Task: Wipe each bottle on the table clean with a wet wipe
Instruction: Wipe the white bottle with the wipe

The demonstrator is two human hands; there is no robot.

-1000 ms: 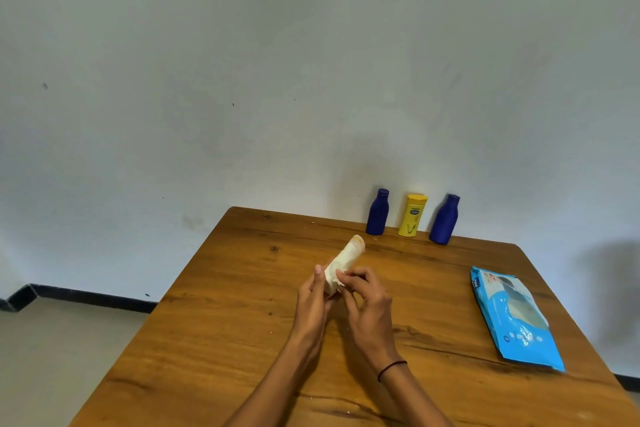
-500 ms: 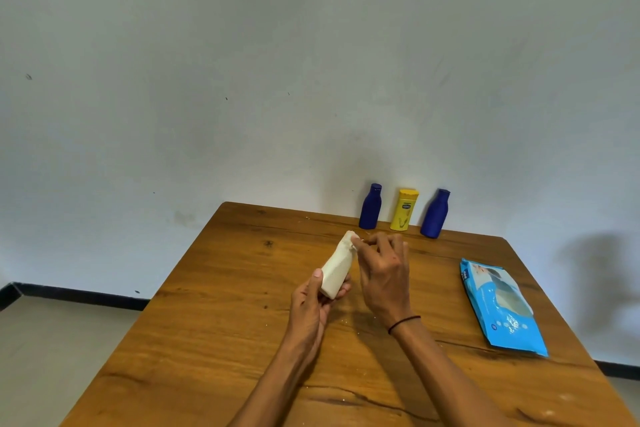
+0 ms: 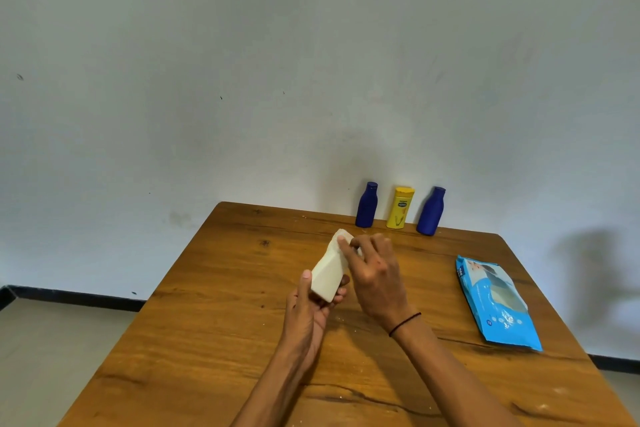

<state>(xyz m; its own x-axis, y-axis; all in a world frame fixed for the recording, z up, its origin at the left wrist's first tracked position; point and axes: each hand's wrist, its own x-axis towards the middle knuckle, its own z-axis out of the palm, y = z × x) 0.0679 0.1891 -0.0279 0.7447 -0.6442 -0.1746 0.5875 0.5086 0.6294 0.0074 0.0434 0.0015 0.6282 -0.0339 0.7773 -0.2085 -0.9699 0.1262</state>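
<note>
Left hand: the left hand point(image 3: 306, 308) gripped the base of a cream-white bottle point(image 3: 329, 276), thumb along the near side, fingers curled beneath it.
Right hand: the right hand point(image 3: 375, 274) sat on the bottle's upper end, fingertips point(image 3: 343, 243) pinched at the neck; whether a wipe lay under them could not be told.
Wrist: a thin dark band point(image 3: 404, 323) circled the right wrist.
Held bottle: matte, flat-sided, narrowing to a shoulder and small top; held tilted above the middle of the table, top pointing away toward the far edge.
Wipes pack: a glossy blue soft pack of wet wipes point(image 3: 495, 303) lay flat near the right edge, well apart from the hands.
Table: the wooden table point(image 3: 207, 322) had a warm brown varnished top with dark knots, grain lines and pale crumbs.
Far bottles: standing upright in a row at the far edge against the wall were a dark blue bottle point(image 3: 366, 205), a yellow bottle point(image 3: 400, 208) and a second dark blue bottle point(image 3: 431, 211), near one another but apart.
Room: a plain pale wall point(image 3: 242, 62) with small marks; a black skirting strip point(image 3: 69, 295) ran above a light floor point(image 3: 52, 357).
</note>
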